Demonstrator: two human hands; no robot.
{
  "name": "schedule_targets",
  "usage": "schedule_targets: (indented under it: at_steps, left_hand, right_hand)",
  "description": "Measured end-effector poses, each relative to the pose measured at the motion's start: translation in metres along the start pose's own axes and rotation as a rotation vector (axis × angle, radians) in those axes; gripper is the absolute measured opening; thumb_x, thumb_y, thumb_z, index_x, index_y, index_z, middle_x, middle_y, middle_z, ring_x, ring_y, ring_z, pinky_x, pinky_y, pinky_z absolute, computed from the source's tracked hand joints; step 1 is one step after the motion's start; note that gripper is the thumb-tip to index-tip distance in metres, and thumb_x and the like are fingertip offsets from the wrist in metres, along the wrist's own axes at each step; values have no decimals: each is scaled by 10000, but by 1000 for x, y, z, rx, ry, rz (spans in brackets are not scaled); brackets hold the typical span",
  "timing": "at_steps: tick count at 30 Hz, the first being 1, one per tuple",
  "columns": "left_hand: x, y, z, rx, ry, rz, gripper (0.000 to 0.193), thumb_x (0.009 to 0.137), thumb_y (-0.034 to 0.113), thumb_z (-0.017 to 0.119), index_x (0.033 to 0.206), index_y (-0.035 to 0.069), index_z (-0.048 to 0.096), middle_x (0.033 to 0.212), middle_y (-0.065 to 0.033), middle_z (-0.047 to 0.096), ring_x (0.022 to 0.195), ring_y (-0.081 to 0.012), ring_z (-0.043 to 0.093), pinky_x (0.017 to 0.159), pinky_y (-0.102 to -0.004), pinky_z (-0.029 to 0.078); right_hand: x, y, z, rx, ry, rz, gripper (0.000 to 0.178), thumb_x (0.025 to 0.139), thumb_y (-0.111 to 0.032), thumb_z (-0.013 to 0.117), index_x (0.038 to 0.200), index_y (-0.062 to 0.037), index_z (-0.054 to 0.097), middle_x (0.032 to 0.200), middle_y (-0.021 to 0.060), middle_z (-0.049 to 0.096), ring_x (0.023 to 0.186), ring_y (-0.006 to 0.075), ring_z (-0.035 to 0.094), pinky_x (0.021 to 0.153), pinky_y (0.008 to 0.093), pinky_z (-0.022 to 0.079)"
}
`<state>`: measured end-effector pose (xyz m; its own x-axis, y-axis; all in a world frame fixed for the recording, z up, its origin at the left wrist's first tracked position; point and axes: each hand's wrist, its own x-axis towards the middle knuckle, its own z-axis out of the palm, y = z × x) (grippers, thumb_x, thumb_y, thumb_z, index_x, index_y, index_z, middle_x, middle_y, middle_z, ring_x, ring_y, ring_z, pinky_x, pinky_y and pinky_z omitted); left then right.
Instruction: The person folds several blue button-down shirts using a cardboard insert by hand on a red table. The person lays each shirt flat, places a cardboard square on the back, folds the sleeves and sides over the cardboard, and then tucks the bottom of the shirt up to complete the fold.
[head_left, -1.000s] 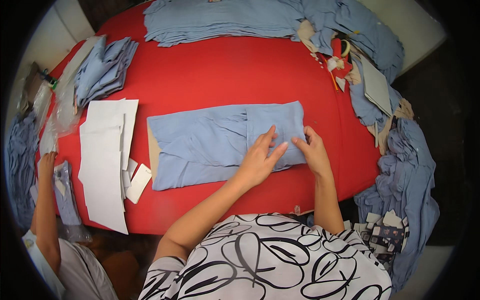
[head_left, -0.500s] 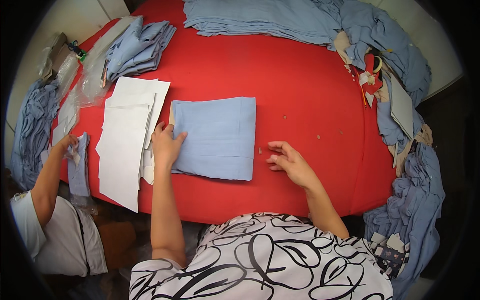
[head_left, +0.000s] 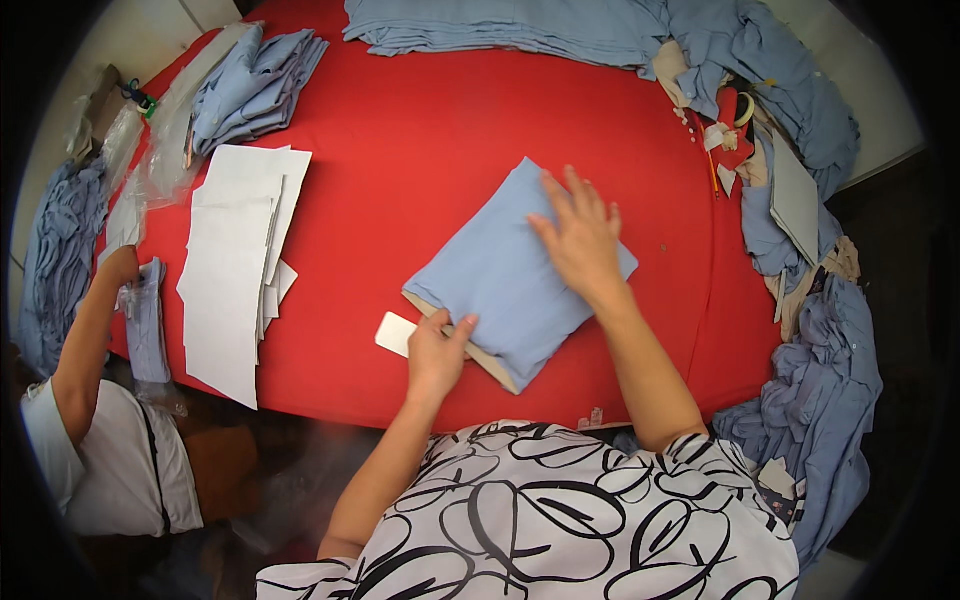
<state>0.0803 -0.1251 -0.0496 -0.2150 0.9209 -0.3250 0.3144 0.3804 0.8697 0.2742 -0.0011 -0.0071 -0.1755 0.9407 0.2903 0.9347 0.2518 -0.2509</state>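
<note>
A folded light-blue garment lies turned at a slant on the red table cover, with a beige strip showing along its near-left edge. At that edge my left hand is closed, its thumb on top of the cloth and its other fingers partly hidden. Flat and spread, my right hand rests over the garment's far right side and holds nothing. A small white card with rounded corners sticks out beside my left hand, partly covered by it.
To the left lies a stack of white paper sheets. Folded blue garments and clear plastic bags sit behind it. Another person's arm reaches to a narrow blue bundle. More blue cloth lines the right edge.
The garment has turned to a slant and shifted right. My left hand has moved right and nearer to its edge; my right hand has come onto the cloth. The white card now shows.
</note>
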Motion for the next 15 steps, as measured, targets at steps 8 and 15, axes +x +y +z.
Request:
schedule_targets:
  at_steps: [8,15]
  left_hand:
    - [-41,7,50,-743,-191,-266,269,1003,219,539,797,48,514,738,15,459,685,-63,514,808,-305,580]
    - [-52,40,-11,-56,-444,-240,323,950,177,610,1205,-19,587,1024,-100,602,899,-151,643,791,-299,540]
  right_hand:
    - [0,-19,22,-238,-32,-288,637,881,-600,533,1428,-279,473,1521,104,377,1419,387,273,1116,679,118]
    - [-54,-13,27,148,-106,-457,545,892,-468,603,1361,-196,547,1484,126,417,1402,380,307,1126,619,190]
